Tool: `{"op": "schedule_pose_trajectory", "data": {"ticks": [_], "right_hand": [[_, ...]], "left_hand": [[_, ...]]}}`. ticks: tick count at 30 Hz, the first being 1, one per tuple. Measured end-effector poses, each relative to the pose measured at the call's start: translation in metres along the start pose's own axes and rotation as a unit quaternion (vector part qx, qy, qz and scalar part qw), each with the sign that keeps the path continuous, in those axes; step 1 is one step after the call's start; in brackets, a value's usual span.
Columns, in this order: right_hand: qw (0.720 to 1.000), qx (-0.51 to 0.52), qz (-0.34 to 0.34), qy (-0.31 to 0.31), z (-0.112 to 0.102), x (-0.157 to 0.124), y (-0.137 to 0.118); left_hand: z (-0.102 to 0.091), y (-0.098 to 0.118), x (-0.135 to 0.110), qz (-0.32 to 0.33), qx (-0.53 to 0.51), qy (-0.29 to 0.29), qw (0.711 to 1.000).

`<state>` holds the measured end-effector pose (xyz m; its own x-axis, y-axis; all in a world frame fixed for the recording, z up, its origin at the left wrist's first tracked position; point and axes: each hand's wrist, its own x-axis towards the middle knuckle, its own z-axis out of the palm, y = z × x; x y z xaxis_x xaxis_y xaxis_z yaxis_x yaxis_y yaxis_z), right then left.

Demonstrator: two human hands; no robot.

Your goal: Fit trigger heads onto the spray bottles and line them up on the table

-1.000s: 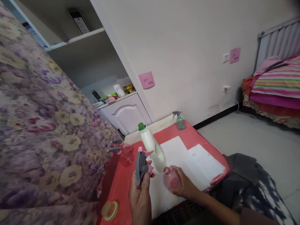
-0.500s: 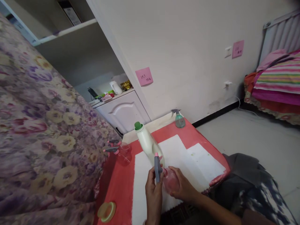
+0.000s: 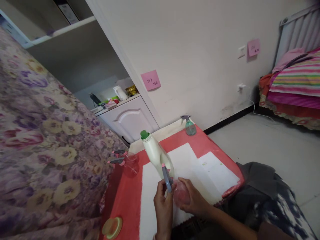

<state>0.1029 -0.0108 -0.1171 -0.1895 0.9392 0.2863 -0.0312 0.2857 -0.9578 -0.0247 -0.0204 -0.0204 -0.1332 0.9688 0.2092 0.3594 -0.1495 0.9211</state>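
Note:
Over the front of the table, a pink transparent spray bottle [image 3: 180,193] is held between my two hands. My left hand [image 3: 163,201] is closed around its grey trigger head [image 3: 167,178] with the pink nozzle pointing up and away. Wrapped about the round bottle body is my right hand [image 3: 195,198]. Just behind them stands a pale green jug [image 3: 157,153] with a green opening at its top, partly covered by the spray head. Whether the head is fully seated on the neck is hard to see.
Two more pink spray bottles [image 3: 131,165] stand at the table's left, by the floral curtain [image 3: 50,143]. A green spray bottle [image 3: 190,128] is at the far corner. White sheets [image 3: 183,155] lie on the red tabletop [image 3: 125,203]. A greenish round lid [image 3: 115,227] rests front left.
The spray head tilts further left in my left hand, and its nozzle has shifted slightly. Both hands keep hold of the bottle. The whole view has shifted a little.

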Motion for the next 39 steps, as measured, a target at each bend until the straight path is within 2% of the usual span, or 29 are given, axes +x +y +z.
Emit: {"op": "schedule_pose_trajectory", "data": {"ticks": [7, 14, 19, 22, 26, 29, 34, 39], "right_hand": [[1.000, 0.012, 0.002, -0.004, 0.000, 0.000, 0.003], [1.000, 0.011, -0.017, 0.010, -0.001, 0.006, 0.004], [1.000, -0.004, 0.006, -0.018, -0.009, 0.011, 0.003], [0.999, -0.030, 0.022, -0.031, -0.020, 0.014, -0.008], [0.997, -0.036, -0.066, 0.024, -0.031, 0.026, -0.038], [0.995, -0.014, -0.099, -0.001, -0.027, 0.039, -0.060], [0.997, -0.005, -0.063, -0.037, -0.016, 0.051, -0.074], [0.998, -0.008, -0.037, -0.051, -0.018, 0.052, -0.074]], "left_hand": [[-0.002, 0.003, -0.001, 0.017, 0.043, -0.010, 0.999], [-0.002, 0.001, 0.001, 0.015, 0.016, -0.010, 1.000], [0.002, -0.002, 0.006, 0.010, 0.008, 0.000, 1.000], [0.004, -0.008, 0.007, 0.005, -0.003, 0.001, 1.000], [0.003, -0.014, 0.006, 0.001, -0.021, -0.013, 1.000], [0.002, -0.017, 0.005, 0.011, -0.036, -0.013, 0.999], [0.004, -0.022, 0.004, 0.004, -0.070, 0.007, 0.998], [0.002, -0.023, 0.003, -0.011, -0.068, -0.012, 0.998]]}}
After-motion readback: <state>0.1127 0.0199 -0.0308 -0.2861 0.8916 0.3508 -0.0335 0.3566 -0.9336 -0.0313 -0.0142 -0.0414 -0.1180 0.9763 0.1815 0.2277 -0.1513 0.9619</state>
